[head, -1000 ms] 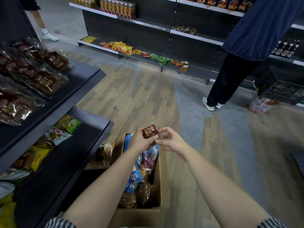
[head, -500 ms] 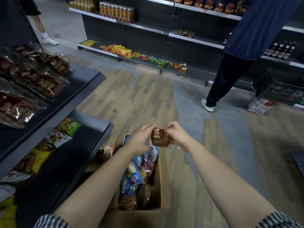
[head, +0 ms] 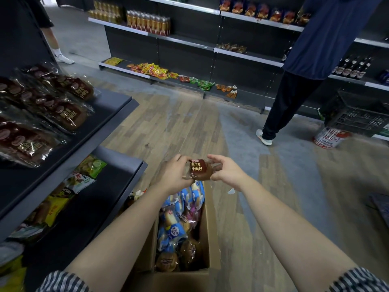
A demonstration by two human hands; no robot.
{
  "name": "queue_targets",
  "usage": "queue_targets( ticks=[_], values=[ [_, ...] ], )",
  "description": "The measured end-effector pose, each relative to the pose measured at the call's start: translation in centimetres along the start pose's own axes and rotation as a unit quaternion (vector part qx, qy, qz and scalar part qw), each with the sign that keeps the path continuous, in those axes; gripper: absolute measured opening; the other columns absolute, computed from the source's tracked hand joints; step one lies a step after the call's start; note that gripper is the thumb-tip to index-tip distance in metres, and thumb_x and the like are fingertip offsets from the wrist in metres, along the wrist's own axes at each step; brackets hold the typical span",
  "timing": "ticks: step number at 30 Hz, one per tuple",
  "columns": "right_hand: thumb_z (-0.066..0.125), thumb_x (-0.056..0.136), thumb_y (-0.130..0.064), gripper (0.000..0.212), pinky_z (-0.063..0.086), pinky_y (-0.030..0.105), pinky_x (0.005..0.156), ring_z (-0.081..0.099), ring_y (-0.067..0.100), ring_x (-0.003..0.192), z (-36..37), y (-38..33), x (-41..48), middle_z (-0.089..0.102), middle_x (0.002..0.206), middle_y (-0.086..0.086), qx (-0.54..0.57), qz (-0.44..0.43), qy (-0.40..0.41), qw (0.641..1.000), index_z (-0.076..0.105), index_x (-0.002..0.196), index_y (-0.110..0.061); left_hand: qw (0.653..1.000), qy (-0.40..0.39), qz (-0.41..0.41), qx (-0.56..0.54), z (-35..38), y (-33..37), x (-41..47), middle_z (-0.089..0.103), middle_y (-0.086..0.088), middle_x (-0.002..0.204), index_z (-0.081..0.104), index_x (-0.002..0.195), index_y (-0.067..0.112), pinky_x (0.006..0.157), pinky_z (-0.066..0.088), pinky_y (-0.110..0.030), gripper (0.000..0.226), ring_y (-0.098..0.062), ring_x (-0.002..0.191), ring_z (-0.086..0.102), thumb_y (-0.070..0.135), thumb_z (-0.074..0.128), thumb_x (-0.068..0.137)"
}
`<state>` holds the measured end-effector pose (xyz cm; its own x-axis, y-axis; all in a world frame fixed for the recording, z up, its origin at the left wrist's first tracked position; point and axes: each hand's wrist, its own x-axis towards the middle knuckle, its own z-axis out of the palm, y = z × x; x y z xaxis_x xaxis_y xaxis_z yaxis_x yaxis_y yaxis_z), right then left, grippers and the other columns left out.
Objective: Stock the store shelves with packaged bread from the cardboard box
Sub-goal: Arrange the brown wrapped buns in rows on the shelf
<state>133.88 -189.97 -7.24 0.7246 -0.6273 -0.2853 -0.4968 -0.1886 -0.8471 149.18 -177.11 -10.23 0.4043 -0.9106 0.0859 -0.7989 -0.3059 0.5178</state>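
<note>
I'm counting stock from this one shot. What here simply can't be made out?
Head view only:
- Cardboard box: lower layers hidden by the top packs; count unknowable.
- Bread pack: its edges are covered by the left hand and right hand.
- Dark bread packs on the left shelf: cut off by the left edge.
- Snacks on the far shelf: too small to read.

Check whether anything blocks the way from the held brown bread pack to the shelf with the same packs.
Nothing visible does. The left hand and right hand hold the bread pack above the cardboard box; only open air separates it from the upper shelf.
</note>
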Motion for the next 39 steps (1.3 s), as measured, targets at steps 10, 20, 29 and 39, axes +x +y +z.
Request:
queue_targets(
  ticks=[10,20,29,39],
  values=[
    [0.077,0.069,-0.001,0.085,0.052,0.030,0.090,0.056,0.016,0.110,0.5,-2.0,2.1,0.053,0.138,0.001,-0.162,-0.066,0.008,0.984,0.042,0.145,-0.015,0.999,0.025,0.010,0.026,-2.6,-1.5,0.6,0.055,0.002,0.128,0.051,0.135,0.021,0.094,0.044,-0.038,0.068,-0.018,0.115,0.055,0.040,0.075,0.074],
    [0.078,0.068,-0.007,0.070,0.044,0.019,0.081,0.060,0.014,0.098,-2.6,-6.0,8.1,0.058,0.130,0.005,-0.246,-0.167,0.058,0.953,0.055,0.134,-0.013,0.995,0.076,0.002,0.064,-5.7,-1.3,5.1,0.052,-0.002,0.139,0.038,0.148,0.017,0.102,0.040,-0.041,0.089,-0.023,0.126,0.050,0.061,0.052,0.072],
    [0.077,0.071,-0.005,0.063,0.033,0.012,0.074,0.051,0.007,0.087,-6.2,-10.8,15.9,0.059,0.122,0.002,-0.261,-0.248,0.055,0.931,0.057,0.130,-0.014,0.974,0.147,-0.059,0.158,-8.5,-0.9,12.0,0.043,0.002,0.148,0.033,0.150,0.023,0.104,0.033,-0.037,0.080,-0.023,0.129,0.046,0.054,0.064,0.084],
    [0.083,0.070,-0.009,0.060,0.038,0.022,0.076,0.048,0.012,0.079,-1.8,-16.7,22.7,0.061,0.101,0.000,-0.241,-0.364,-0.055,0.898,0.059,0.124,-0.020,0.930,0.236,-0.190,0.206,-12.1,-4.0,11.1,0.053,0.000,0.135,0.045,0.140,0.021,0.098,0.035,-0.038,0.073,-0.026,0.120,0.052,0.052,0.070,0.080]
  ],
)
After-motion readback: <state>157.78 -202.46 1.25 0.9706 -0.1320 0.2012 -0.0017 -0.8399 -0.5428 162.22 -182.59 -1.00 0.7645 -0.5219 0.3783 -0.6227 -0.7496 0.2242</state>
